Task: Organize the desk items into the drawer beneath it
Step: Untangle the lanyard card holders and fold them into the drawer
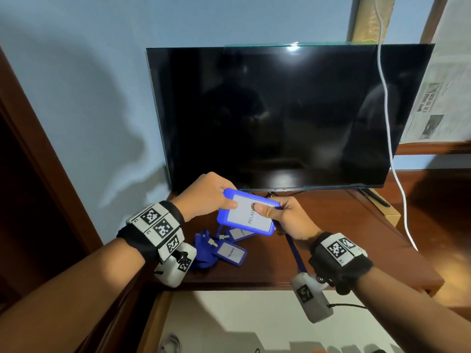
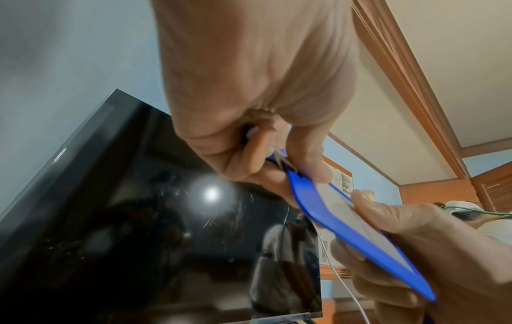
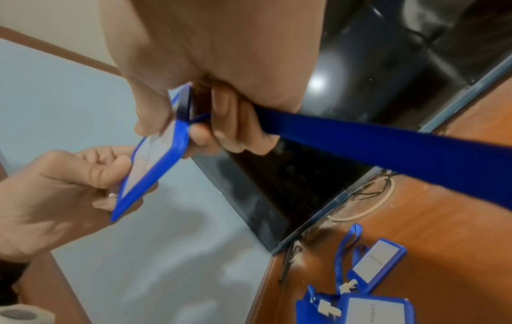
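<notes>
At the bottom of the head view the drawer [image 1: 204, 317] stands pulled out beneath the counter [image 1: 344, 225], its pale floor lit and a few small items lying at its near edge, too cropped to identify. Above the counter's front edge, both hands hold one blue badge holder [image 1: 248, 215] clear of the surface. The left hand [image 1: 204, 197] pinches the holder's upper left corner, thumb on the white card face and fingers curled behind. The right hand [image 1: 290, 217] grips the right end, thumb pressed flat on the card and fingers wrapped underneath; the card reads "PELAWAT". A blue lanyard [image 3: 387, 142] runs out from under the right fingers and hangs past the wrist. On the counter just below the held item lies a cluster of further blue badge holders [image 1: 230, 252] with tangled straps and white clips. Behind them a dark television [image 1: 280, 118] stands against the blue wall, with a white cable [image 1: 390, 138] hanging in front of its right side.
</notes>
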